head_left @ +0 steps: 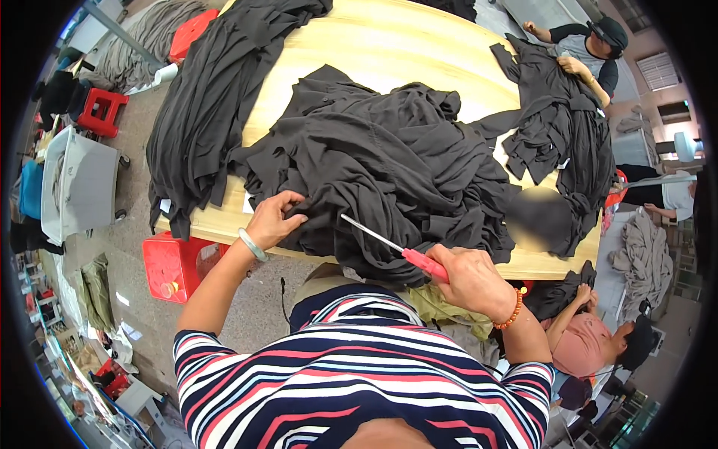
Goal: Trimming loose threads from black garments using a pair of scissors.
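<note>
A large heap of black garments (381,142) lies crumpled on the wooden table in front of me. My left hand (275,217), with a pale bangle on the wrist, is at the heap's near left edge. Its thumb and fingers are closed on a fold of the black cloth. My right hand (475,277), wearing an orange bead bracelet, grips the handle of a red-handled tool with a long thin metal shaft (374,232). The shaft points up and left over the cloth, toward my left hand. Whether its tip touches the fabric I cannot tell.
More black garments (217,90) hang over the table's (359,45) left side; another pile (557,112) lies at its right. A co-worker (594,56) handles that pile; another person (587,348) sits at lower right. A red stool (170,269) and white cart (78,183) stand left.
</note>
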